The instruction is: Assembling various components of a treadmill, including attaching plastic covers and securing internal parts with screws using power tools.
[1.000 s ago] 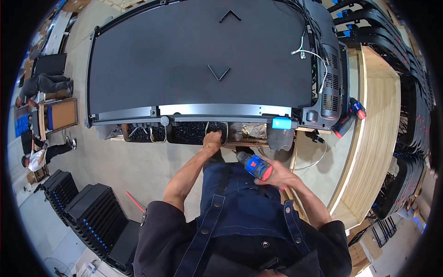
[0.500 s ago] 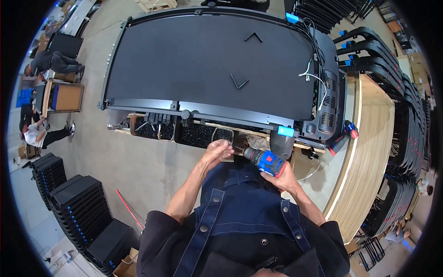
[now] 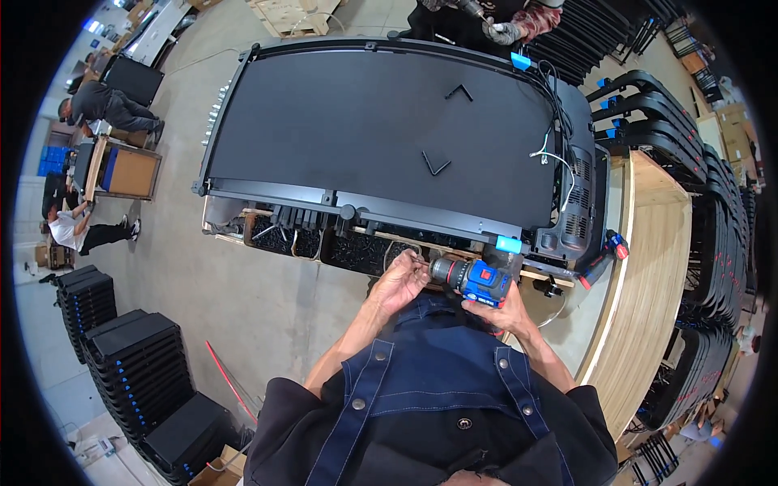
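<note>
My right hand (image 3: 509, 312) is wrapped round the grip of a blue and black cordless drill (image 3: 485, 280), its chuck pointing left. At the chuck's front, the fingers of my left hand (image 3: 399, 285) are pinched by the bit's tip; whatever small thing they hold is too small to make out. Both hands are just in front of the near side of a long black treadmill (image 3: 340, 121). Below its near rail, bins (image 3: 352, 249) contain many small dark fasteners. Two black angled pieces, one farther back (image 3: 459, 93) and one nearer (image 3: 435, 163), lie on the belt.
A second drill (image 3: 604, 257) lies at right by a long wooden crate (image 3: 648, 300). Cables (image 3: 559, 113) run over the treadmill's right end. Black step-like parts (image 3: 142, 356) are stacked at left, black frames (image 3: 713, 227) at right. Across the treadmill, a co-worker's gloved hand (image 3: 504, 32) is beside another drill.
The view has shifted, so the treadmill sits lower and farther right. A co-worker's gloved hand and drill have come into sight at the far side. My hands remain at my drill.
</note>
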